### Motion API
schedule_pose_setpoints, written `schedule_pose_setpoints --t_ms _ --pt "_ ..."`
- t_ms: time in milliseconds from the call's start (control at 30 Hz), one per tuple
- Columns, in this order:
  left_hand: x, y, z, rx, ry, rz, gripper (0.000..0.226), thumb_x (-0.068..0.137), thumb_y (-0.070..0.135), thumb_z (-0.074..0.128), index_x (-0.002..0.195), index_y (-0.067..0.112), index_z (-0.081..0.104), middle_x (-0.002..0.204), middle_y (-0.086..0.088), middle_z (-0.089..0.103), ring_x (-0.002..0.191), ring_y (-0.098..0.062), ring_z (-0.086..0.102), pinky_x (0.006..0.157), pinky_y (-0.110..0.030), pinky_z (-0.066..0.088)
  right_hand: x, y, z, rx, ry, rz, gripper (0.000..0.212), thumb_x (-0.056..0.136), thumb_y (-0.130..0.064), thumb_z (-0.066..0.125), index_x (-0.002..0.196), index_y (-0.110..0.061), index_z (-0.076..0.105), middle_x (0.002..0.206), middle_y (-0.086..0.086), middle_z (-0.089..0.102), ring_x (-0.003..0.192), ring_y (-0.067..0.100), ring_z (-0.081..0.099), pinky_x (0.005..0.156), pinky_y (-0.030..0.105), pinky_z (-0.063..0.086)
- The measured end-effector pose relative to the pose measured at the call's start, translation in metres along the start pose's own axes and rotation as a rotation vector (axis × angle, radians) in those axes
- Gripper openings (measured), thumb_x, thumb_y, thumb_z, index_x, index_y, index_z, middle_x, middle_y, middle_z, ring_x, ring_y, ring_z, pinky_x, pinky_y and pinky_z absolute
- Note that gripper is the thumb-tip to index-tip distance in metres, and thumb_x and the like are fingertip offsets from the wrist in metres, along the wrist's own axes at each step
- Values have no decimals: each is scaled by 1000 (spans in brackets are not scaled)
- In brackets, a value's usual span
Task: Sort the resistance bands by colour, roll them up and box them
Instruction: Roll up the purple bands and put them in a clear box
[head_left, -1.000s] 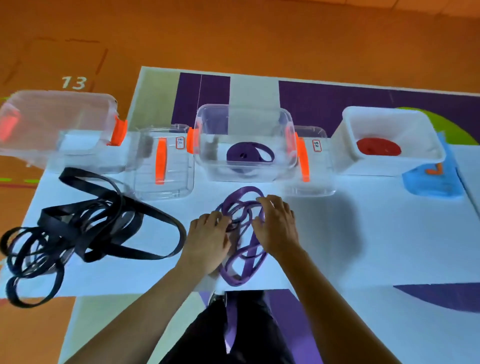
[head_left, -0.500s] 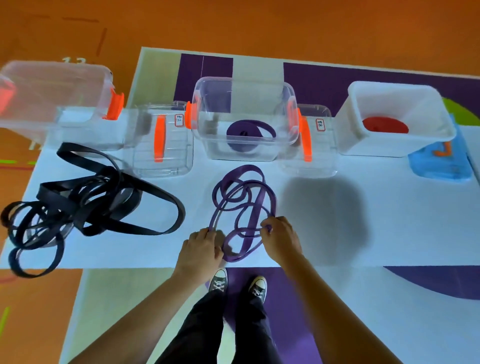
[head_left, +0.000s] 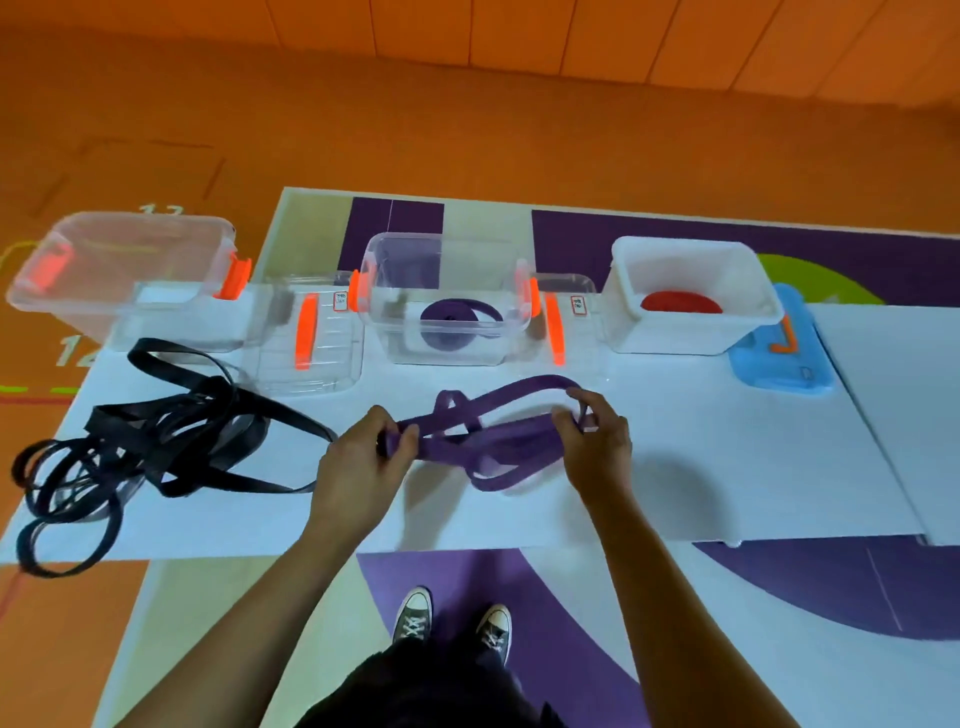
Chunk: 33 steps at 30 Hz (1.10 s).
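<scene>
A loose purple resistance band (head_left: 493, 447) hangs in tangled loops just above the white table (head_left: 727, 457). My left hand (head_left: 358, 462) grips its left end, and my right hand (head_left: 597, 441) pinches its right end. Behind them a clear box (head_left: 447, 296) holds a rolled purple band (head_left: 457, 325). At the right a white box (head_left: 691, 296) holds a rolled red band (head_left: 680, 304). A heap of black bands (head_left: 156, 447) lies tangled on the left of the table. Another clear box (head_left: 124, 275) stands at the far left.
Two clear lids with orange handles lie flat, one (head_left: 311, 338) left of the middle box and one (head_left: 566, 317) right of it. A blue lid (head_left: 779, 353) lies right of the white box. My shoes (head_left: 452, 623) show below the table's near edge.
Both hands took hold of the purple band, lifted it off the table and drew it out sideways. The view tilted up a little.
</scene>
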<state>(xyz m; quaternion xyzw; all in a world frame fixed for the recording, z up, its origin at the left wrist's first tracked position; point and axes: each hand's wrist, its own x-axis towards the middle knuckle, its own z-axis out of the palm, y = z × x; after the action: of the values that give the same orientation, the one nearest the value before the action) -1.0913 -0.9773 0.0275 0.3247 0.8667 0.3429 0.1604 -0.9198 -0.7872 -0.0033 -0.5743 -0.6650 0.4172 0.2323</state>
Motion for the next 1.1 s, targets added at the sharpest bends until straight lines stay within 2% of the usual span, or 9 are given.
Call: schedule_pose_setpoints --t_ms 167,300,433,567,733,833,933,1000,1100 --pt "10 41 -16 -159 95 55 38 97 31 59 69 17 37 55 3 42 56 -20 40 59 -35 37 16 -15 -42 142 135 141 18 99 -25 57 113 -31 66 106 -2 69 95 23 64 83 37 56" --pt "17 69 -23 -159 114 116 37 94 26 61 67 19 36 55 3 41 56 -18 37 58 -34 35 26 -30 -72 282 246 131 31 96 -9 51 107 -34 66 100 0 68 95 26 67 84 43 61" --pt "22 84 -29 -166 145 208 32 94 26 64 71 18 42 61 1 45 62 -23 42 59 -36 39 30 -52 -99 378 338 43 39 93 2 51 107 -31 68 104 6 67 83 18 60 56 11 48" --pt "30 99 -47 -141 153 318 21 90 13 67 82 25 51 82 7 56 72 -15 53 65 -31 45 31 -77 -114 404 381 -157 48 86 7 54 103 -37 60 112 -5 64 104 23 62 80 25 57" --pt "37 116 -53 -153 30 406 33 90 -6 59 99 26 60 95 25 53 83 -4 55 72 -22 44 34 -111 -113 472 214 -305 40 92 13 50 118 -18 45 113 18 65 81 30 67 63 12 49" --pt "34 116 -46 -223 -31 444 39 92 -7 58 108 27 64 107 27 58 103 -1 57 84 -14 44 26 -128 -100 434 86 -361 53 96 9 50 140 -17 37 106 8 71 70 17 67 62 13 50" --pt "26 120 -48 -431 -99 327 50 94 -4 60 125 34 61 119 14 65 109 -9 63 86 -20 51 24 -132 -87 339 -6 -402 70 97 4 53 155 -27 28 107 -7 74 86 16 71 80 23 56" --pt "24 125 -49 -637 -91 163 52 94 1 66 132 35 55 105 0 71 93 -11 68 77 -21 53 27 -133 -84 258 -43 -403 55 95 1 56 143 -26 51 108 -12 75 94 17 70 86 35 57" --pt "28 127 -51 -766 -84 -44 40 92 11 72 126 26 59 81 -12 69 76 -15 67 67 -20 53 22 -139 -84 266 -49 -411 39 93 -4 61 124 -28 66 99 -13 76 88 17 70 76 35 56"
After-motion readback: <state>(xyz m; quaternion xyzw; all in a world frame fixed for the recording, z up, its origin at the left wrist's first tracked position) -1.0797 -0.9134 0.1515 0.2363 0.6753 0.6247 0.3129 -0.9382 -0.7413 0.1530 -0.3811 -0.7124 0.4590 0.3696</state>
